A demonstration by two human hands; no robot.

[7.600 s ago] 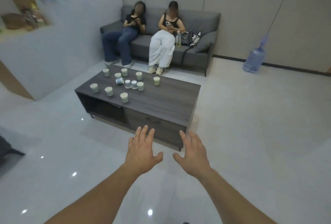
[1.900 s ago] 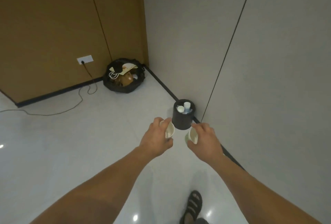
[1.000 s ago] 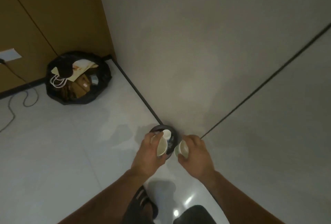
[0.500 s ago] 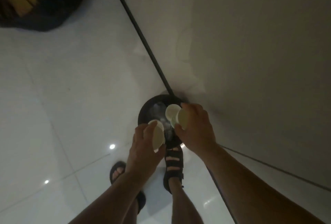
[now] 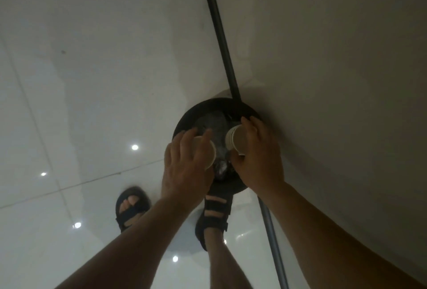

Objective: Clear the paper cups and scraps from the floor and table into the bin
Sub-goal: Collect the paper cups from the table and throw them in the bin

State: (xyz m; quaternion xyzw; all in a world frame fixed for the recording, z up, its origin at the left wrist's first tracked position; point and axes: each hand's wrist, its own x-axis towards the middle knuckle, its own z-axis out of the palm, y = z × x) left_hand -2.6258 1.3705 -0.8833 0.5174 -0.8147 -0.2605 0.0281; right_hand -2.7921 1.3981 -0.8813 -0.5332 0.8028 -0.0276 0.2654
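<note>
Looking straight down, you've got both arms reaching over the round black bin (image 5: 184, 116), which sits on the floor (image 5: 92, 80) tight against the wall (image 5: 335, 69). Honestly, a lot is hard to read: the light is dim, the near side of the bin's rim is hidden under your wrists, and whatever's inside is just a greyish crumpled mass (image 5: 213, 123) I can't identify. Your left hand (image 5: 184, 168) is wrapped round a pale paper cup (image 5: 209, 153), with the fingers covering most of it, so only a smooth curved edge shows above the bin's opening. Your right hand (image 5: 261, 161) grips the other cup (image 5: 235, 138) on its side, fingers over the top and thumb below, the rolled rim facing left over the bin. A dark skirting strip (image 5: 218, 27) runs along the base of the wall and disappears behind the bin. The glossy tiles throw back small light spots. Your strappy dark sandals (image 5: 215, 210) show below, the right one partly tucked under the bin's edge.
</note>
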